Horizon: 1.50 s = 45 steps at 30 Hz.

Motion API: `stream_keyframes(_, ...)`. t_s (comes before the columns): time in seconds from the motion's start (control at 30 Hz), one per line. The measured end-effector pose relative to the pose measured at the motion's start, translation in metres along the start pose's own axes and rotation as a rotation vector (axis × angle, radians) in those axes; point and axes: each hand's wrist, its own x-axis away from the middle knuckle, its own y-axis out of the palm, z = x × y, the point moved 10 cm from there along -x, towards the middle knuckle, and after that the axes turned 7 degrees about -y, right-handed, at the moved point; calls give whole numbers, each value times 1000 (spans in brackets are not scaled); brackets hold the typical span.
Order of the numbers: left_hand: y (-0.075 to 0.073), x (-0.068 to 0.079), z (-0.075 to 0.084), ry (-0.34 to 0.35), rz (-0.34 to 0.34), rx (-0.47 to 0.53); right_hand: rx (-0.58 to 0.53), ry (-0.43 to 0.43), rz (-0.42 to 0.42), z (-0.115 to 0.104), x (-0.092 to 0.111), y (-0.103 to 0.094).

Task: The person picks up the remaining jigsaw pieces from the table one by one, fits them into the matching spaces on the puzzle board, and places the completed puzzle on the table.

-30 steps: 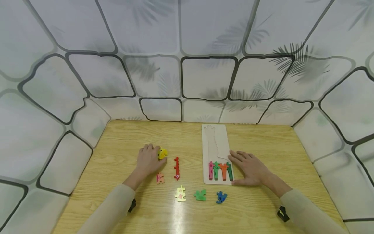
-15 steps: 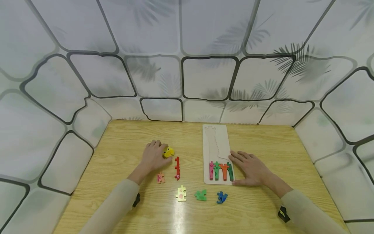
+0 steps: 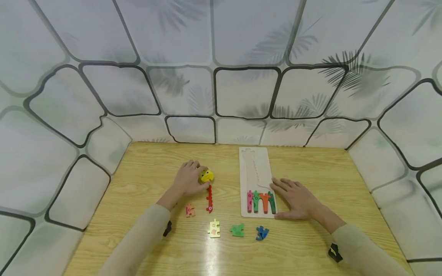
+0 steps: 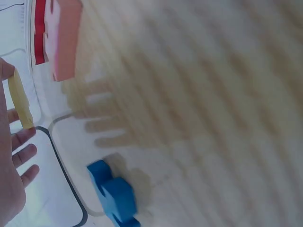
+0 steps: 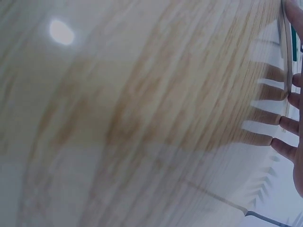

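My left hand (image 3: 188,178) pinches a yellow puzzle piece (image 3: 207,176) with a face on it between thumb and fingers. In the left wrist view that yellow piece (image 4: 20,99) shows edge-on, over the table. Just below the hand lies a long red puzzle piece (image 3: 209,199), with a pink piece (image 3: 190,210) to its left. A blue piece (image 4: 116,194) lies under my left hand, hidden in the head view. My right hand (image 3: 296,198) rests spread at the right edge of the white puzzle board (image 3: 264,165), touching it. Several coloured leg pieces sit in the board's lower part.
A pale yellow piece (image 3: 214,229), a green piece (image 3: 237,230) and another blue piece (image 3: 261,232) lie in a row nearer the front of the wooden table (image 3: 165,253). A wall with a stone pattern (image 3: 241,92) encloses the table at the back and sides.
My left hand has moved right and slightly away from me with the yellow piece, from left of the red piece to just above its top end. The right hand has stayed still.
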Motion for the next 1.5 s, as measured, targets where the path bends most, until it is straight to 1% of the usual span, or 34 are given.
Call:
stream_keyframes(0.17, 0, -9, 15, 68, -4, 20, 1, -4, 8, -1, 0, -1)
stream_keyframes(0.3, 4, -15, 26, 113, -16, 14, -4, -4, 3, -1, 0, -1)
stream_keyframes(0.43, 6, -19, 38, 159, -18, 17, -7, 0, -9, -1, 0, -1)
stream_keyframes(0.6, 6, -24, 52, 211, -13, 23, 3, -3, 8, -2, 0, -2)
stream_keyframes(0.73, 10, -30, 60, 235, -30, -9, 16, -11, 16, -2, -1, -3)
stream_keyframes(0.9, 10, -38, 71, 265, -39, -32, 20, -16, 17, -3, -1, -4)
stream_keyframes(1.07, 13, -45, 80, 292, -52, -54, 33, -36, 40, -4, -2, -4)
stream_keyframes(1.23, 14, -50, 88, 315, -72, -36, 42, -51, 59, -5, -2, -4)
stream_keyframes(1.5, 16, -60, 100, 339, -105, -42, 8, -26, 33, -4, -2, -2)
